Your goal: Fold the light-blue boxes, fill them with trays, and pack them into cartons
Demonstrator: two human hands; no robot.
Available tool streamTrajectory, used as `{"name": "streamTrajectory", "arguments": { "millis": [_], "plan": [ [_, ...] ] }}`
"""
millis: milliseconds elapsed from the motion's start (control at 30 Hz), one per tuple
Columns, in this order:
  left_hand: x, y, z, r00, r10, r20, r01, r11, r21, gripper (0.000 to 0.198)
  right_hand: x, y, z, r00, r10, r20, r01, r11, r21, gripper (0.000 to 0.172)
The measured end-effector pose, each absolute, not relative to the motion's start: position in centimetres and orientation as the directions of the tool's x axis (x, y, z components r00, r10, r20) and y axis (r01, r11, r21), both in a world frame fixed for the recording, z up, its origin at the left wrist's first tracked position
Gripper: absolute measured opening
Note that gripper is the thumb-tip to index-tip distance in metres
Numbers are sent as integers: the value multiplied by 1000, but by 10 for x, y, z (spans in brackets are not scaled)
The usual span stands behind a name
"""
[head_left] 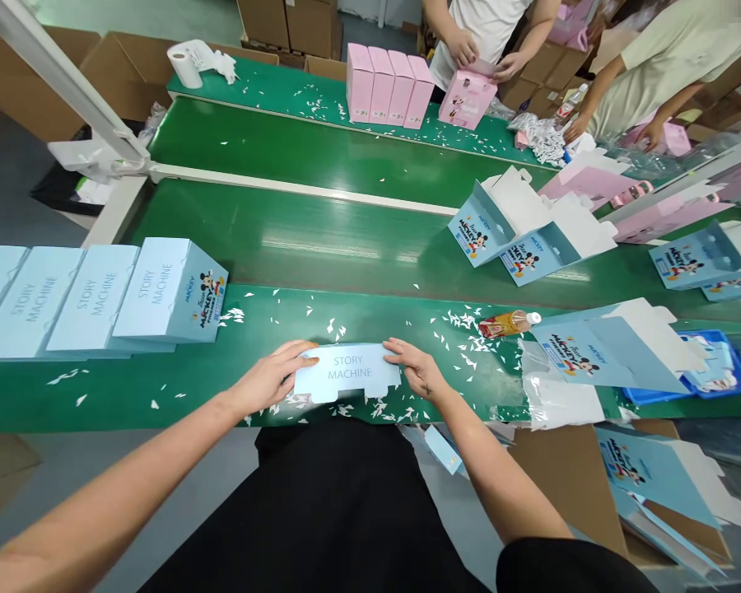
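A light blue carton [347,371] printed "STORY MACHINE" stands on the green table [160,387] right in front of me. My left hand [270,379] presses against its left end with fingers curled round the edge. My right hand [415,368] grips its right end in the same way. White paper scraps lie scattered around the carton.
Several finished blue cartons [99,301] stand in a row at the left. Flat blue cartons [598,350], a drink bottle [507,324] and a blue tray [716,371] lie at the right. Open blue cartons [519,239] ride the conveyor belt [321,239]. Across it, two people handle pink boxes [388,85].
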State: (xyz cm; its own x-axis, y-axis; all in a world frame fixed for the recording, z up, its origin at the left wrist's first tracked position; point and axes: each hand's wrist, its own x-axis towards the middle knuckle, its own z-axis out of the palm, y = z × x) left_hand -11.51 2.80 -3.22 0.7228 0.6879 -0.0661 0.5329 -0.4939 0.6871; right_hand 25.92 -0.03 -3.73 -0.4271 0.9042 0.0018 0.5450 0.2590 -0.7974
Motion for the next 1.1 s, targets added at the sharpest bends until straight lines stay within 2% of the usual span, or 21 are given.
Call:
{"name": "streamTrajectory", "arguments": {
  "millis": [100,233,333,400,500,667,800,900,1000,1100],
  "plan": [
    [-115,27,-12,754,609,-246,626,-552,551,56,258,0,-19,-511,856,-74,698,363,-617,35],
    [-94,15,-7,715,651,-256,691,-601,401,73,239,-3,-10,-508,858,-81,805,439,-399,55],
    [-82,8,-14,660,719,-216,744,-588,317,72,230,-10,-17,-556,831,30,776,531,-339,34],
    [-79,8,-16,648,732,-210,757,-588,284,67,228,-15,-19,-597,794,113,726,595,-346,22],
    [-81,13,-16,678,704,-209,731,-618,291,62,222,-21,-13,-569,802,184,710,591,-383,21],
    [-86,19,-19,695,695,-184,706,-612,357,61,182,-20,2,-520,848,100,744,507,-435,21],
    [-88,19,-25,689,705,-166,701,-592,398,59,142,-12,-4,-564,824,55,728,528,-437,20],
    [-89,20,-25,695,697,-177,699,-598,392,59,126,-11,-9,-591,804,67,707,556,-438,21],
    [-88,20,-24,695,699,-166,697,-599,394,60,131,-9,-7,-604,787,127,639,573,-514,27],
    [-86,19,-23,693,707,-143,694,-601,396,60,164,3,0,-434,887,159,690,441,-574,34]
  ]
}}
